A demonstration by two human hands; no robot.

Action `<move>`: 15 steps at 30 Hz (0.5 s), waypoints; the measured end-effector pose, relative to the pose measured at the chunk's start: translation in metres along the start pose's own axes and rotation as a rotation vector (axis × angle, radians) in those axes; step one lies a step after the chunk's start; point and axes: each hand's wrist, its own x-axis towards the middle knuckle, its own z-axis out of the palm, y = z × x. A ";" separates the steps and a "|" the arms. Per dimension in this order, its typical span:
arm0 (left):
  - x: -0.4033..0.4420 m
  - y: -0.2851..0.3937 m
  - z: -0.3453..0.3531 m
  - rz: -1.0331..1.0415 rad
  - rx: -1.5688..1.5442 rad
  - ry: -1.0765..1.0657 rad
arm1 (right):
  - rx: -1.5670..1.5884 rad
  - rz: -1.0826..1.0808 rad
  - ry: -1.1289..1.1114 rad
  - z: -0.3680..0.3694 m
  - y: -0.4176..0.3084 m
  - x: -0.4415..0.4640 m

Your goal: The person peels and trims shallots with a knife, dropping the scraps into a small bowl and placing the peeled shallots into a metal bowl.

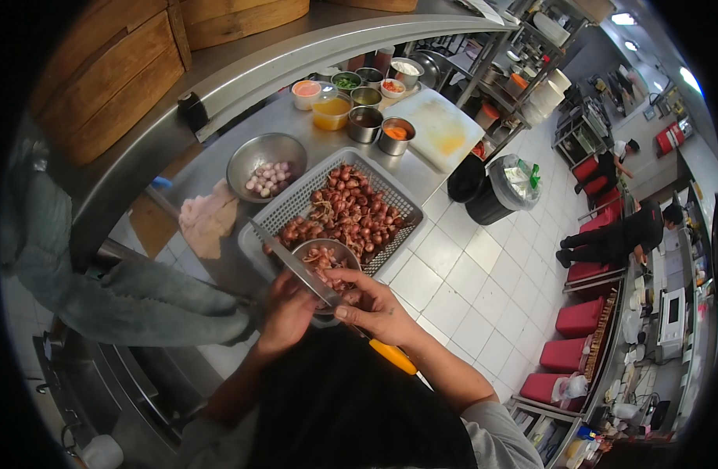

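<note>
The single head-worn view looked forward and steeply down, with the left hand (287,314), right hand (381,311) and basket (392,184) close below; its wide, round-edged field took in the tiled floor (470,301) at right.

The left hand (285,316) is blurred and partly behind the knife (292,264); what its fingers hold is unclear. Knife and right hand (381,311) partly hide the small bowl (349,252). The top edge cuts off the wooden boxes (242,14); the bottom edge, the apron (359,414).
</note>
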 end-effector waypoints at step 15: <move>0.004 0.013 0.027 -0.063 0.086 0.023 | 0.193 0.070 -0.014 -0.013 0.009 0.006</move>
